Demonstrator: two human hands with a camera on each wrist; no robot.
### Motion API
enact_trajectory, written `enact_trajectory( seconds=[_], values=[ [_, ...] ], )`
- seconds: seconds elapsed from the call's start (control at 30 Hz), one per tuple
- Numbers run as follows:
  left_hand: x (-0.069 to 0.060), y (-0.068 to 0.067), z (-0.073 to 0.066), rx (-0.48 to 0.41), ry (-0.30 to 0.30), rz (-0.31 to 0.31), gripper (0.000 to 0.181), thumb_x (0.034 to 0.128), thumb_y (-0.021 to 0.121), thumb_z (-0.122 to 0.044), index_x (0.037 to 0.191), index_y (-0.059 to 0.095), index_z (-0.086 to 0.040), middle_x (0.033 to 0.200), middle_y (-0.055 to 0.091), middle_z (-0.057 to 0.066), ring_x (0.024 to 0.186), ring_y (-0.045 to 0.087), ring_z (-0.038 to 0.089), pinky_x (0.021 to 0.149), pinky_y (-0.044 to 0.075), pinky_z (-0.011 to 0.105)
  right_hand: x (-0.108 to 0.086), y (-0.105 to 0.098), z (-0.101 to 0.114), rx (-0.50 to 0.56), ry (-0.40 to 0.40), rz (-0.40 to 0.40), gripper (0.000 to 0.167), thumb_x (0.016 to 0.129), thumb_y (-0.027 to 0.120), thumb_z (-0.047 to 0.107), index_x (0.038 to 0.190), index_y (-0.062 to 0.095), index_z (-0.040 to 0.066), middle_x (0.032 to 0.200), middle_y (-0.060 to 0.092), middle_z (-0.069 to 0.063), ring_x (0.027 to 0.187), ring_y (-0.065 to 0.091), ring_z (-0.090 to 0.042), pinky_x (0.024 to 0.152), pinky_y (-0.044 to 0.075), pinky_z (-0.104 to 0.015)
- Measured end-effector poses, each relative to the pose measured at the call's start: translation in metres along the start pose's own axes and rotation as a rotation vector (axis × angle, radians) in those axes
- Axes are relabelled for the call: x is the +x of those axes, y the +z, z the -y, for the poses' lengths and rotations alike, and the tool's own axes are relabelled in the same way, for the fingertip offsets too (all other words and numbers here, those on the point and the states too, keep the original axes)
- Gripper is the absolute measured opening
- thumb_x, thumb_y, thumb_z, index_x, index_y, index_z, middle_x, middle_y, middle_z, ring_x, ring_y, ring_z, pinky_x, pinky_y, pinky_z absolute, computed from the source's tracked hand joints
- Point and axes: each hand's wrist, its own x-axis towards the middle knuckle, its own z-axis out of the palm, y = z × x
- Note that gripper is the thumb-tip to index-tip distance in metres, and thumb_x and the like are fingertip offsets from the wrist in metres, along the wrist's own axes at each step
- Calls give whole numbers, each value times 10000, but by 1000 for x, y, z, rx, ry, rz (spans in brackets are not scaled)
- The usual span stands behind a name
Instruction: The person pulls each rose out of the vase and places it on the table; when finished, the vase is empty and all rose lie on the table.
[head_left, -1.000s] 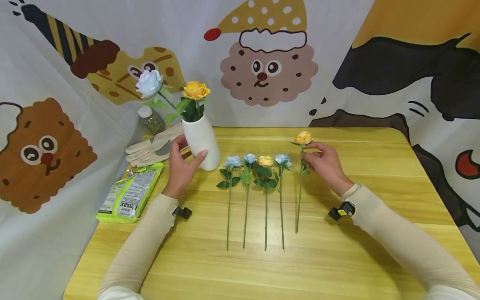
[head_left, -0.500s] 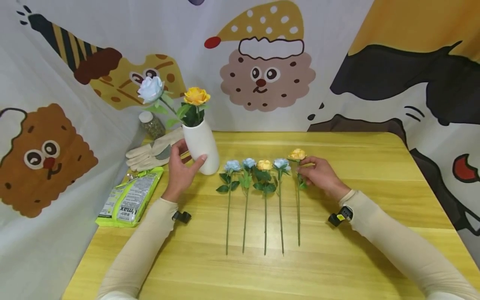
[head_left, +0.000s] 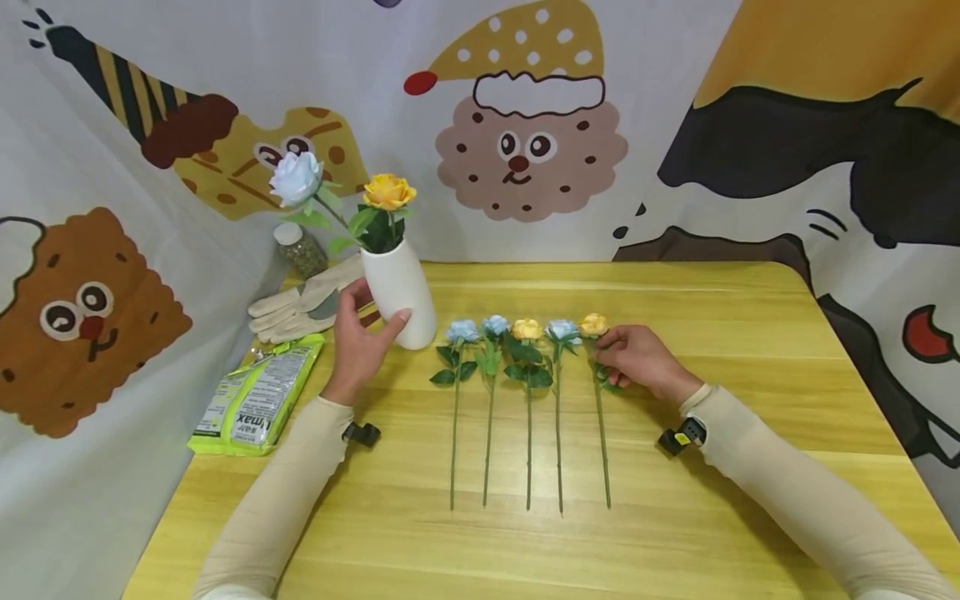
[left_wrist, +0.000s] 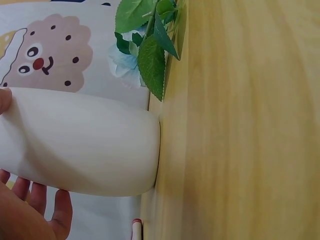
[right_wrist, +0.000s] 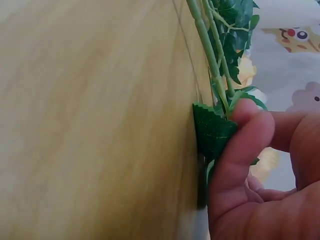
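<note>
My left hand [head_left: 360, 348] grips the lower part of a white vase [head_left: 401, 292], thumb on the front and fingers round the far side. In the left wrist view the vase [left_wrist: 85, 145] stands with its base on the wood. It holds a pale blue rose [head_left: 297, 178] leaning left and an orange-yellow rose [head_left: 389, 192]. At the right end of a row of artificial roses, my right hand [head_left: 643, 363] pinches a yellow rose [head_left: 594, 325] by the stem just below its bloom. In the right wrist view, thumb and fingers close near its green leaf [right_wrist: 215, 131].
Left of the held rose lie blue roses [head_left: 462, 331] and a yellow rose [head_left: 527, 329], stems toward me. A green-and-silver packet [head_left: 258, 400], pale gloves [head_left: 296, 310] and a white-capped jar [head_left: 300, 250] sit at the wooden table's [head_left: 750, 367] left side. A printed cloth hangs behind.
My right hand has lowered the yellow rose and brought it slightly left, level with the row, its stem end swinging toward me. My left hand stays on the vase.
</note>
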Motion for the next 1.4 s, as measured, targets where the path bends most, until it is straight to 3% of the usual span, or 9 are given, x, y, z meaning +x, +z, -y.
enact_trajectory(
  seconds=[0.2,0.5,0.8,1.07,1.27,1.4],
  values=[
    [0,0,-2,1,-1,6,708,921,800,-104,1498,409,22,1395,497,263,1305,526,389,1093,461,635,-3,3,2,32,-32,-12,390,1029,705,205,1262,596,-88,948,707,-158,659,716,-185,614,641,-342],
    [-1,-1,-2,4,6,10,713,922,801,-110,1507,409,6,1406,496,255,1314,528,378,1099,459,638,-6,3,5,8,-64,-124,355,1018,725,245,1165,686,-76,1008,726,-194,697,743,-196,665,661,-364],
    [-1,-1,-3,15,8,15,700,933,801,-144,1504,415,-17,1403,501,232,1308,533,365,1093,469,626,-10,2,21,-104,-176,-214,279,1001,750,322,1065,704,54,1013,724,-177,595,701,-257,532,591,-357],
    [0,-2,-2,9,7,19,717,928,800,-132,1513,405,-7,1415,494,243,1325,520,398,1102,458,633,-7,12,44,-117,-260,-212,211,1011,741,272,1064,733,68,1027,740,-186,713,718,-372,585,607,-343],
    [1,-2,-2,4,-11,23,725,927,799,-125,1518,399,-1,1420,485,251,1336,509,397,1107,448,629,-5,23,64,-98,-307,-187,204,1021,721,290,1085,735,97,1073,742,-153,808,727,-444,639,630,-441],
    [1,-2,-2,-5,-14,20,722,926,799,-115,1515,400,7,1417,481,256,1330,508,389,1103,441,629,-2,30,76,-102,-358,-185,207,1032,704,287,1108,747,99,1055,749,-138,822,718,-436,669,621,-433]
  ],
)
